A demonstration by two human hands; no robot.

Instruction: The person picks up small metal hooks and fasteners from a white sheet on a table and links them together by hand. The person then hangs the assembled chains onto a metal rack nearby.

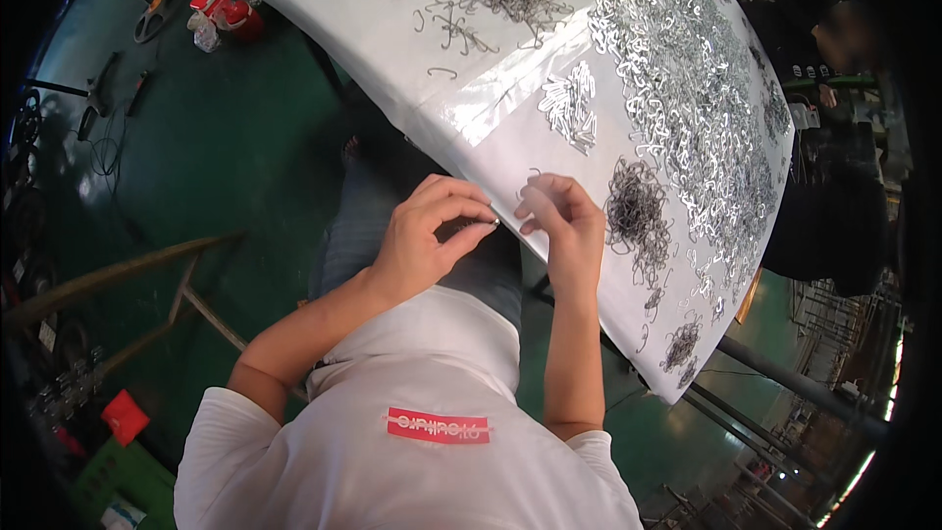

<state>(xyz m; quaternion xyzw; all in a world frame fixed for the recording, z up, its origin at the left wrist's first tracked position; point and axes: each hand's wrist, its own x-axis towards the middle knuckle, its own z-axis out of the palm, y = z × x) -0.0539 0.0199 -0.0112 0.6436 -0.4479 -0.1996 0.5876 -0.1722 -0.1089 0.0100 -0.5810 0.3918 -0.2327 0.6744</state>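
1 small metal piece [497,223] is pinched by the left hand [420,234] near the edge of the worktop [388,49]; whether the right hand [569,226], curled close by, grips anything, I cannot tell. Seemingly a 2-handed handling step, next calling for steady fingertips.

Lettering: one printed label [438,426].
Red rectangle, pale letters, seen upside down; on chest of white shirt [392,486].

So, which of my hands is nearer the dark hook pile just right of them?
Right. Your right hand is just left of the dark hook pile; your left hand is farther left, beyond the right.
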